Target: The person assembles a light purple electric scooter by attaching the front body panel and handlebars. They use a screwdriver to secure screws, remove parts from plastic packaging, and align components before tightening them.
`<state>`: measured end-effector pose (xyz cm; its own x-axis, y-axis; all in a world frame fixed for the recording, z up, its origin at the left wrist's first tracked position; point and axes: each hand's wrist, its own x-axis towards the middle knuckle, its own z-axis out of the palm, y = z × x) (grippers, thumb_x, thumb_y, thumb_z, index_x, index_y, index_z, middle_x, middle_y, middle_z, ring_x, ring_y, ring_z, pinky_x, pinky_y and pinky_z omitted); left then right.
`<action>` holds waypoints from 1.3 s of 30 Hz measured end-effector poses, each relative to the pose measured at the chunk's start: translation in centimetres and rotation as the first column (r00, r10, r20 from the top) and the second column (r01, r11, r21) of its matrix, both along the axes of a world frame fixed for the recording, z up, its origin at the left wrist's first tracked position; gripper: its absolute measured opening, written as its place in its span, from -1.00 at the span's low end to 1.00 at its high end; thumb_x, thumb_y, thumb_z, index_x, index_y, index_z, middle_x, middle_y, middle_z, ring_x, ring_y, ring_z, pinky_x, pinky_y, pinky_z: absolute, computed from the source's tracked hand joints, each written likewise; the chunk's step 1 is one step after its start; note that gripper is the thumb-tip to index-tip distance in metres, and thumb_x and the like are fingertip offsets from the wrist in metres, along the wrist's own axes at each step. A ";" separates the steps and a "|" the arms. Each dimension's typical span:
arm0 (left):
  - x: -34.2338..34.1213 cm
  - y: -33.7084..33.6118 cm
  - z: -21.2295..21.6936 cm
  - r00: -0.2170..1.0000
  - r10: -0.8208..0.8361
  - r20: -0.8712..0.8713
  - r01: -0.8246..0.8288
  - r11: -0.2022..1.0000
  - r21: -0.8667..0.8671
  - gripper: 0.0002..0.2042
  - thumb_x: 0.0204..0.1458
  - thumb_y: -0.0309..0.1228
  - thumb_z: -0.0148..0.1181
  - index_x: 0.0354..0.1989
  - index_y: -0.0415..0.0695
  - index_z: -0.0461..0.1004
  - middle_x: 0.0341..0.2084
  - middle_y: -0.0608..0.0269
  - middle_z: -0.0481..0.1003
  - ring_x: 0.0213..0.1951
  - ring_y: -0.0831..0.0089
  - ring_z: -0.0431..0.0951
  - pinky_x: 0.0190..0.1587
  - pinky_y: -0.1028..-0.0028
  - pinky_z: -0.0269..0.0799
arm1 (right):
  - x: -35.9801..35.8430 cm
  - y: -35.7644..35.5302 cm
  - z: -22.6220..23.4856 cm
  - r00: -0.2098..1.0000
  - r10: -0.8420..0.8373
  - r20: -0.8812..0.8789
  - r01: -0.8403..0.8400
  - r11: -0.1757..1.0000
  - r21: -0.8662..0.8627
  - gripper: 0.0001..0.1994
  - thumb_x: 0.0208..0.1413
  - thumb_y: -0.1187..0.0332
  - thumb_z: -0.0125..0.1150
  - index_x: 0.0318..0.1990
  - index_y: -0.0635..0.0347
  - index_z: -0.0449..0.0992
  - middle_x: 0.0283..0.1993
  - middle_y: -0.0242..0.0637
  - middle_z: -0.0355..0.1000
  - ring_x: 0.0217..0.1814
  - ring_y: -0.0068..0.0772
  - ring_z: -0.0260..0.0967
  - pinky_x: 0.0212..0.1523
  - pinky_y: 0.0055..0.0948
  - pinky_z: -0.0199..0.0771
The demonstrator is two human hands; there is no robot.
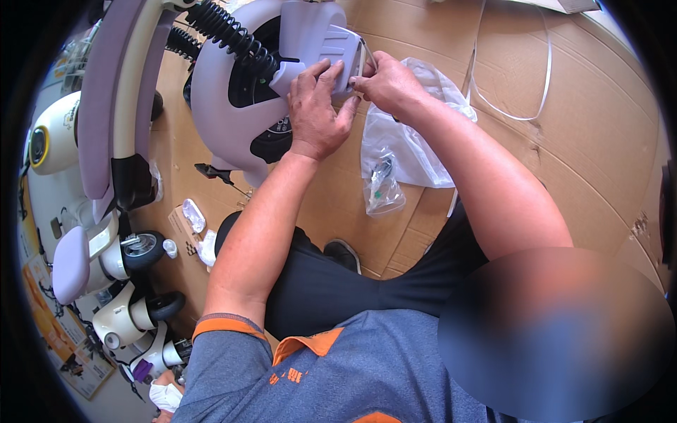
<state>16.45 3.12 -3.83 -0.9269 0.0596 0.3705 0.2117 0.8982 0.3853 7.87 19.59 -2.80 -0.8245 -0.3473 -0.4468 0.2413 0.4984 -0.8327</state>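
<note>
A lilac scooter mudguard (211,106) curves over a black wheel. At its end is a ribbed lilac cover (335,44). My left hand (317,116) grips that cover, its fingers over the surface and its thumb by the lower edge. Close to its right, my right hand (391,84) is closed with thumb and fingers pinched around a thin metal rod, like a hex key (368,53), at the cover's outer edge. The rod's lower end is hidden by the fingers. Beneath my right forearm lies a white plastic bag (423,158).
A small clear bag of parts (383,194) lies on the cardboard sheet (585,155). A black spring shock absorber (233,39) stands beside the wheel. White scooters (116,317) line the left side. A white strap (546,77) loops at the upper right.
</note>
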 end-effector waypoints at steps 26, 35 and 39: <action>-0.4 0.5 -1.2 0.997 0.074 -0.024 -0.076 0.996 -0.052 -0.43 0.08 -0.37 0.42 0.32 -0.04 0.48 0.25 0.08 0.45 0.22 0.04 0.43 0.30 0.07 0.28 | -1.4 0.6 -2.6 0.971 0.121 -0.206 -0.152 0.977 -0.146 -0.62 0.26 0.19 0.40 -0.03 0.35 0.49 -0.11 0.01 0.66 -0.01 -0.02 0.64 0.04 -0.13 0.59; -0.5 0.2 -1.3 0.997 0.038 -0.074 -0.047 0.990 -0.134 -0.41 0.06 -0.34 0.42 0.31 -0.16 0.47 0.32 0.00 0.47 0.27 0.02 0.45 0.33 0.07 0.29 | -2.2 1.3 -4.0 0.974 0.223 0.041 -0.199 0.928 -0.314 -0.66 0.26 0.08 0.47 -0.22 0.22 0.63 -0.34 -0.35 0.61 -0.31 -0.53 0.47 -0.23 -0.45 0.53; -0.9 0.0 -1.4 0.991 -0.003 -0.136 -0.012 0.994 -0.112 -0.43 0.04 -0.34 0.42 0.27 -0.20 0.50 0.28 -0.02 0.51 0.23 0.01 0.48 0.32 0.09 0.30 | -2.6 1.3 -6.1 0.972 0.235 0.006 -0.216 0.902 -0.374 -0.66 0.27 0.05 0.44 -0.23 0.19 0.65 -0.35 -0.38 0.61 -0.31 -0.54 0.47 -0.24 -0.44 0.52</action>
